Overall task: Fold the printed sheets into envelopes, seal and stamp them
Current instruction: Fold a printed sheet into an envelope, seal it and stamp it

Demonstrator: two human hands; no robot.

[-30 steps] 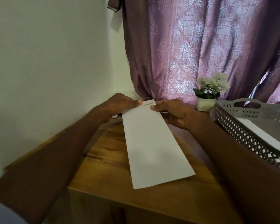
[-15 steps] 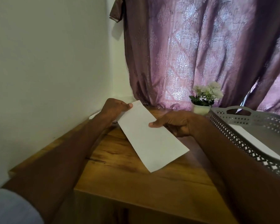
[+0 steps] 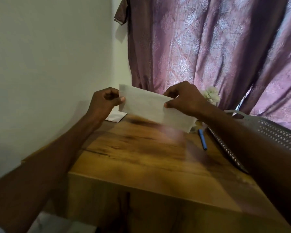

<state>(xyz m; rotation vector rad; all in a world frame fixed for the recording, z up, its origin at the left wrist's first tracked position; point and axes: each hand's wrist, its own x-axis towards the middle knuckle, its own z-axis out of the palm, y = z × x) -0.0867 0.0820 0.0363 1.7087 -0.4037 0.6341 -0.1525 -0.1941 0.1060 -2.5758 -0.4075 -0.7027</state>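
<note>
Both hands hold 1 folded sheet (image 3: 151, 106) above the bench (image 3: 141, 148): left hand (image 3: 106, 101) pinches its 9 o'clock end, right hand (image 3: 185, 100) its 3 o'clock part, fingers (image 3: 170, 91) curled.

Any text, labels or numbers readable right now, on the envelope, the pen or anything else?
None readable.
Envelope, held in the left hand and right hand: motion-blurred, no print legible.
Pen: too small to read.
Paper by the wall: no marks visible.
</note>
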